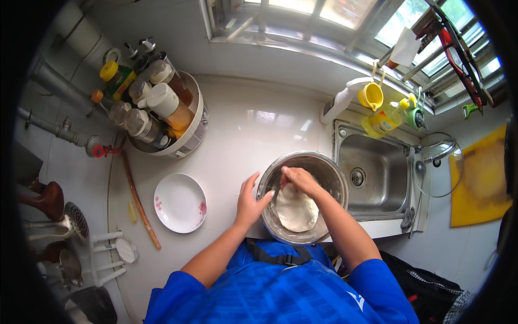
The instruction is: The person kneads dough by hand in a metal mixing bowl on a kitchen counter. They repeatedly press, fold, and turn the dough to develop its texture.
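Observation:
Before me stands a steel bowl (pixel 343 190), its inner wall smeared with flour or dough residue. A pale lump of dough (pixel 297 212) lies inside it. My right hand (pixel 298 180) reaches into the bowl, its bent fingers at the dough's far edge and seeming to pinch it; the fingertips are partly hidden. At the bowl's left rim is my left hand (pixel 250 200), thumb and fingers spread, the thumb over the rim. Whether it touches the metal I cannot tell.
A white plate with pink flowers (pixel 180 202) is left of the bowl, near a wooden stick (pixel 137 198). A round condiment rack (pixel 198 125) holds several bottles at the back left. The steel sink (pixel 378 174) adjoins the bowl's right side, with a detergent bottle (pixel 380 123) behind.

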A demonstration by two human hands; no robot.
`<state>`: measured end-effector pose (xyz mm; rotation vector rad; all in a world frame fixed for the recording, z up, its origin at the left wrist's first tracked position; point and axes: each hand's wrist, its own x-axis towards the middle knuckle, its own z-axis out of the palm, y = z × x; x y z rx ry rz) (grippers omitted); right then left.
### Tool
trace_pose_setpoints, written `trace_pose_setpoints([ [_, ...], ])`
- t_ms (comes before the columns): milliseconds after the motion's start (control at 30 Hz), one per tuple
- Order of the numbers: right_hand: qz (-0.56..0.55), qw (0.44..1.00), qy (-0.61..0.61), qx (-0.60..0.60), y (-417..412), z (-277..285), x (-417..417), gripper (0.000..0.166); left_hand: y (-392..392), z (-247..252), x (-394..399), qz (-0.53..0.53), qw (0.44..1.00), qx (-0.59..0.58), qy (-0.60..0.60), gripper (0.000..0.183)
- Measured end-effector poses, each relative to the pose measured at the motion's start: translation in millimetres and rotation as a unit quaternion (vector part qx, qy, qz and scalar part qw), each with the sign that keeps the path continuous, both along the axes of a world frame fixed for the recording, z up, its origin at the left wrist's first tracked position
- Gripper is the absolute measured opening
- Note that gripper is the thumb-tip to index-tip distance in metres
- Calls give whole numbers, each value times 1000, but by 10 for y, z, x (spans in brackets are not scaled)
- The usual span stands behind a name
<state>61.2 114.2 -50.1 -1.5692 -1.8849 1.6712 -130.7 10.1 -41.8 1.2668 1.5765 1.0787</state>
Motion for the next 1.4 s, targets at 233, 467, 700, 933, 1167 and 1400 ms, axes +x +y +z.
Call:
trace_pose_setpoints([
  [233,175,859,-225,425,-301,87,-161,26,557,-153,112,-90,995,14,49,53],
  [467,218,925,-206,232,-804,846,354,24,576,-112,140,-79,996,23,33,50],
  [700,265,902,-115,321,-885,359,300,37,569,-61,149,-63,998,19,1,48],
  [933,123,920,-128,350,-437,-193,-318,25,606,-55,147,-68,997,12,-33,48],
  [1167,124,944,-69,297,-171,-285,-286,14,507,-133,199,-5,996,-31,-80,50],
  [1400,-134,963,-222,67,-137,-266,482,42,-322,-133,338,71,983,-67,-158,53],
])
